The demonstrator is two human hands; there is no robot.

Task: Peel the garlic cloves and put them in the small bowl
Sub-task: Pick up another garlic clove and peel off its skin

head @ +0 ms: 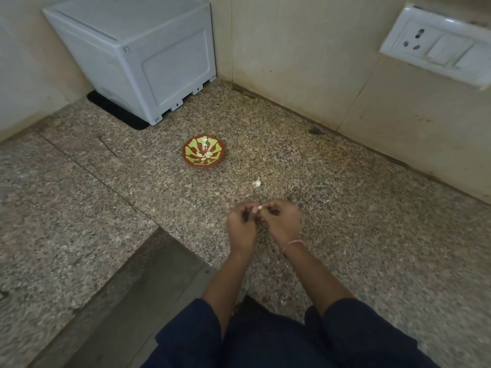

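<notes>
Both the left hand (241, 224) and right hand (283, 221) pinch a small pale garlic clove (260, 207) mid-peel, apparently bound next for the red-and-green patterned small bowl (204, 154).

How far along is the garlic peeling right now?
Done: a few peeled cloves lie in the small bowl. In hand: the left hand and right hand pinch one clove. Left: that clove, plus a white garlic piece on the counter, clove or skin unclear.

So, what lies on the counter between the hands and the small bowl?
Head view: one small white garlic piece, clove or peel I cannot tell; otherwise bare counter.
</notes>
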